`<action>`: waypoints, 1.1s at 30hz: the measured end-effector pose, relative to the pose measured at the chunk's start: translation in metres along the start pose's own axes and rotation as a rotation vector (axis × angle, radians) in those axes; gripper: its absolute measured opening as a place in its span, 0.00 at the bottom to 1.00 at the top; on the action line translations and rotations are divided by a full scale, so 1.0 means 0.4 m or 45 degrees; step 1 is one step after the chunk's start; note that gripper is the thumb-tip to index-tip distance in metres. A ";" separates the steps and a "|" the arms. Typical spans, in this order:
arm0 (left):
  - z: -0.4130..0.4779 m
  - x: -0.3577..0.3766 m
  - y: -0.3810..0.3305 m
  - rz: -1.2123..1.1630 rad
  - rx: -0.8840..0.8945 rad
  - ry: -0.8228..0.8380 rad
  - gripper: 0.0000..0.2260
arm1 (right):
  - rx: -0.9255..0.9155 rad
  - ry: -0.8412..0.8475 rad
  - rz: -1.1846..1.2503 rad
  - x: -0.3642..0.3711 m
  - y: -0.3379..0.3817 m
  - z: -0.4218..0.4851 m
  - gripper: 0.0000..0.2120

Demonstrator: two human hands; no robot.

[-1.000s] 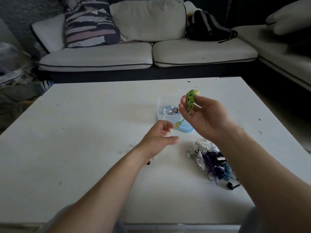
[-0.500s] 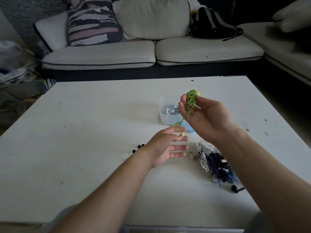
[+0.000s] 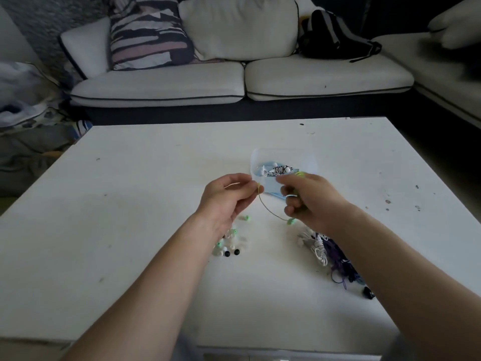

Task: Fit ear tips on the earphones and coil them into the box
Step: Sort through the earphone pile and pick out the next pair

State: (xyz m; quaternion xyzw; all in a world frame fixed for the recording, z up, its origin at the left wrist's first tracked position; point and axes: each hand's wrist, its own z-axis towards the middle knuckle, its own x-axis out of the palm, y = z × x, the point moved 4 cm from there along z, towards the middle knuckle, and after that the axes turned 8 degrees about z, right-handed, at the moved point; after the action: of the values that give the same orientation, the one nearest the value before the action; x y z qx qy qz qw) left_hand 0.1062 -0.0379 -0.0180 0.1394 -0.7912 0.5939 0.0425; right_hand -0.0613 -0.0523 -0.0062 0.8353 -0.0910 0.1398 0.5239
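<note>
My right hand grips the coiled green earphones; a bit of the coil pokes out above the fingers. A loose green cord sags from that hand across to my left hand, which pinches its end between thumb and fingers. A green earbud dangles under my right hand. Just behind both hands stands the clear plastic box on its blue lid, with white and striped earphones inside. Loose ear tips, green, white and black, lie on the table under my left wrist.
A tangled heap of white, purple and blue earphones lies to the right under my right forearm, with a black earbud beside it. The white table has a sofa with cushions and a black bag behind it.
Both hands have dropped lower and come together in front of the box. My left hand has closed on the end of the green cord. The head moved, bringing the ear tips into view.
</note>
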 end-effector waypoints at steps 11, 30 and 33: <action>0.033 0.006 0.017 0.358 0.121 -0.001 0.06 | -0.132 0.088 -0.251 -0.004 -0.021 0.033 0.02; 0.116 -0.020 0.116 1.813 0.305 -0.141 0.08 | -0.101 0.036 -0.133 -0.035 -0.011 0.063 0.03; 0.085 -0.007 0.047 1.288 0.336 -0.210 0.05 | -0.104 0.037 -0.127 -0.026 -0.004 0.053 0.03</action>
State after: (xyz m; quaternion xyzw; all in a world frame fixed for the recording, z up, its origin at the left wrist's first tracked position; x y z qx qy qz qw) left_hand 0.1071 -0.0652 -0.0460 -0.2094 -0.6787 0.6219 -0.3298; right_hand -0.0676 -0.0707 -0.0195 0.8146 -0.0475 0.1217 0.5652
